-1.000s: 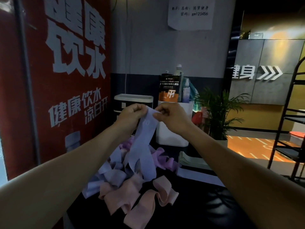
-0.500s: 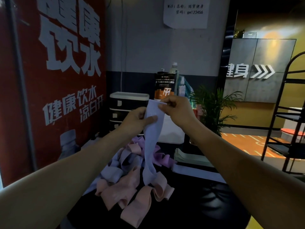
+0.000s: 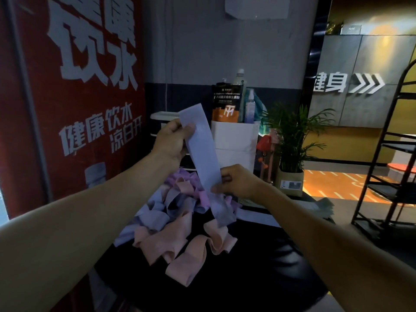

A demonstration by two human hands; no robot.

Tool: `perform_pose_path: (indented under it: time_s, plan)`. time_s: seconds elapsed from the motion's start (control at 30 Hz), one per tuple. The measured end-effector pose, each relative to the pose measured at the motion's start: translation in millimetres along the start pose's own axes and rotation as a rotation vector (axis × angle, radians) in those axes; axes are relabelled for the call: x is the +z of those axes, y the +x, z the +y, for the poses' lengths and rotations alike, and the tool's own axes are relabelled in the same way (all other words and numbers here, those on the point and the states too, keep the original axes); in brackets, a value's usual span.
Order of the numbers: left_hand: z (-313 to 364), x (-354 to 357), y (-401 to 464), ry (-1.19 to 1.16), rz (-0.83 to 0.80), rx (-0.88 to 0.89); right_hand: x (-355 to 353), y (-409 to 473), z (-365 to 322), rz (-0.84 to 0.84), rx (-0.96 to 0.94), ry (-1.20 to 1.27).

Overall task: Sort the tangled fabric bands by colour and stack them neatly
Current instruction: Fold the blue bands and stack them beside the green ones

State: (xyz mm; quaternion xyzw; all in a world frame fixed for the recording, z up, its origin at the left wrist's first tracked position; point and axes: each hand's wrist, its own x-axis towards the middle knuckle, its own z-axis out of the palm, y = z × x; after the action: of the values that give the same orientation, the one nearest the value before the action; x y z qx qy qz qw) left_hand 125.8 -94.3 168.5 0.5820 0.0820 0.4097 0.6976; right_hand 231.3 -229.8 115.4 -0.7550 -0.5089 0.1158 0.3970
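A pale lavender fabric band [image 3: 202, 145] is stretched flat and upright in the air above the pile. My left hand [image 3: 172, 141] pinches it near its top end, thumb on the front. My right hand [image 3: 236, 182] pinches its lower edge. Below lies a tangled heap of bands [image 3: 180, 212] on a dark surface [image 3: 247, 266]: lavender ones at the left and back, pink-purple ones in the middle, peach-pink ones [image 3: 186, 251] at the front.
A red poster wall [image 3: 74, 109] stands close on the left. Behind the pile are a white box [image 3: 236, 140] with a black-orange pouch and bottles, and small drawers [image 3: 164, 118]. A potted plant [image 3: 290, 140] and a black metal rack [image 3: 391, 154] stand to the right.
My right hand slid down the lavender band from its top to its lower part while my left hand took over the top, so the band now hangs stretched flat between them.
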Motion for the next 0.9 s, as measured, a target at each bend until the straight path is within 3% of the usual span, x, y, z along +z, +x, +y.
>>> perform_pose_path:
  time_s: [0.27,0.4,0.7,0.9]
  plan:
    - [-8,-19,5,-0.035,0.193,-0.051,-10,-10,14,0.048,0.031,-0.045]
    - [-14,-30,6,-0.051,0.286,-0.072,-19,-17,24,-0.04,0.076,-0.048]
    - [-23,-38,4,0.003,0.362,-0.097,-30,-22,37,-0.072,0.033,-0.189]
    - [-35,-49,2,0.092,0.349,-0.138,-24,-20,33,0.249,0.083,0.099]
